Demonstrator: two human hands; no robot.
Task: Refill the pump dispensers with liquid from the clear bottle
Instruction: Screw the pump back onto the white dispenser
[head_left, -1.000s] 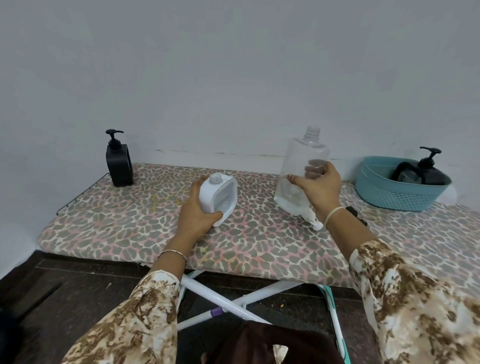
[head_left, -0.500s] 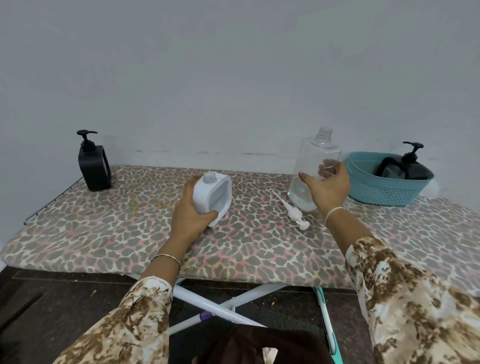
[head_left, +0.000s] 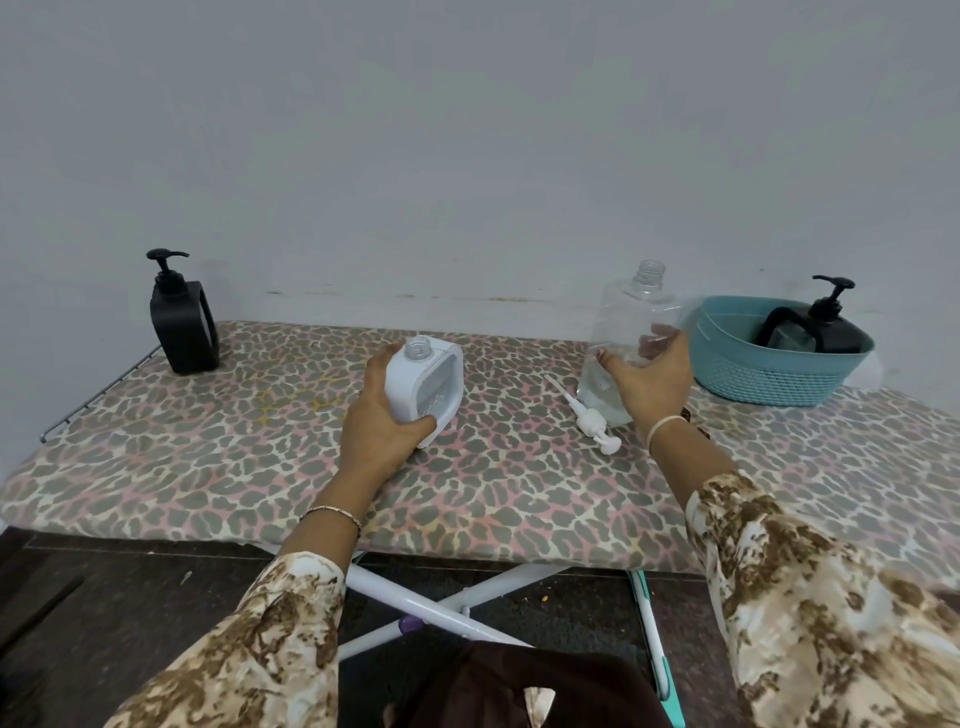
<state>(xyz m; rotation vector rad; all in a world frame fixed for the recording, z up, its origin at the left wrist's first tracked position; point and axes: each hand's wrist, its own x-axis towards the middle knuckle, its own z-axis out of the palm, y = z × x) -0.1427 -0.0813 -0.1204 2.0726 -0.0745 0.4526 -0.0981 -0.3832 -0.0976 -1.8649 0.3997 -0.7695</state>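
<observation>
While the left hand (head_left: 382, 421) gripped the uncapped white dispenser (head_left: 426, 387), tilted on the leopard-print ironing board (head_left: 208, 457), the right hand (head_left: 649, 384) curled round the lower body of the clear bottle (head_left: 628, 332), held upright and open-necked further right, a little liquid in its base; the white pump (head_left: 587, 413) lay between them, just beside the bottle; marks on the dispenser's front were too faint to read.

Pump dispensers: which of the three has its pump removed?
The white dispenser in the left hand: its neck is bare. The black dispenser at far left and the black one in the basket carry pumps.
</observation>
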